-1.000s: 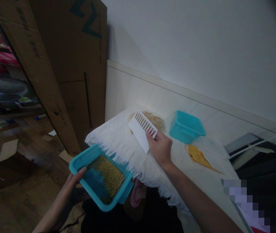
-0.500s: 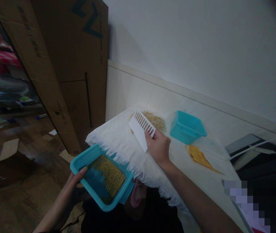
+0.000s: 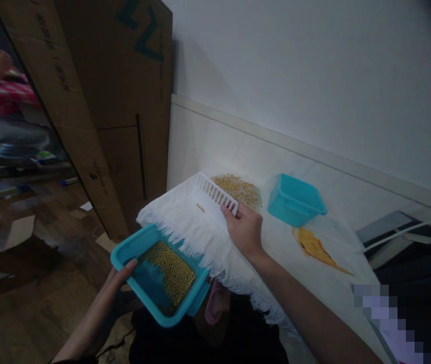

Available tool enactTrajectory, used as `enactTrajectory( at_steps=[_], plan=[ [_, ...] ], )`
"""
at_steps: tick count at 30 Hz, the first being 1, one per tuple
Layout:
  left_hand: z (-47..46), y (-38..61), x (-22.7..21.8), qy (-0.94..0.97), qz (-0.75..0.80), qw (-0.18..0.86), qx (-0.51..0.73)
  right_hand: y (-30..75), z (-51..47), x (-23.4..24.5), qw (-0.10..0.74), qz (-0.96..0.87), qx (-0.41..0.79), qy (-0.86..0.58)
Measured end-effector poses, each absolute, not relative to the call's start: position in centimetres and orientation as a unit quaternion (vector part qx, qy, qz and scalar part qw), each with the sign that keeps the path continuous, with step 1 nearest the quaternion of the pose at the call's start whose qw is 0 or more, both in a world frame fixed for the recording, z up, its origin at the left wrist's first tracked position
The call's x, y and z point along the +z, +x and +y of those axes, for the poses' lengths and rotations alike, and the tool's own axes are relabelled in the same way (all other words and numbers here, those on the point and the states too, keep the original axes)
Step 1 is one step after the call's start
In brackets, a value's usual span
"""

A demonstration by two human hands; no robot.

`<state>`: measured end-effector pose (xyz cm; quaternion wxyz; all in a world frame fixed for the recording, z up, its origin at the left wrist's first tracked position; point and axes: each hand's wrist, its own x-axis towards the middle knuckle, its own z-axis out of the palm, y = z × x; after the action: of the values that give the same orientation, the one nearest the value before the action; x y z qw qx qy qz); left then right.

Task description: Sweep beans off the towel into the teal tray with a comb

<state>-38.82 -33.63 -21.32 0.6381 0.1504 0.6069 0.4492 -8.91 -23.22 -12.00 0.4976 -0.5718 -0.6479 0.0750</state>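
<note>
Two grips, both loaded

Left hand [image 3: 115, 290]: grip holds rim of blue tub [image 3: 150, 282] with yellow beans [image 3: 179, 275], at edge of fringed cloth [image 3: 173, 215]. Right hand [image 3: 245, 228]: grip pinches white slotted scoop [image 3: 215, 208] at surface [image 3: 294, 275], beside scattered beans [image 3: 243, 187].

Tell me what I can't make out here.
All in the head view:
- Left hand's grip: most fingers hidden by the blue tub.
- Right hand's grip: some fingers hidden behind the white slotted scoop.
- Grains on the scoop: too small to identify.
- Other person: blurred, cut off by the left edge.
- Lower-right patch: masked by pixel blocks.
</note>
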Motion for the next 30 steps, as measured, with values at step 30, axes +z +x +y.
enactTrajectory(
  at_steps=[30],
  plan=[
    [-33.5,-38.3,-20.1,0.178,0.605,0.627,0.457,-7.9,-28.7,-10.2,0.552,-0.606,0.287,-0.496]
  ],
)
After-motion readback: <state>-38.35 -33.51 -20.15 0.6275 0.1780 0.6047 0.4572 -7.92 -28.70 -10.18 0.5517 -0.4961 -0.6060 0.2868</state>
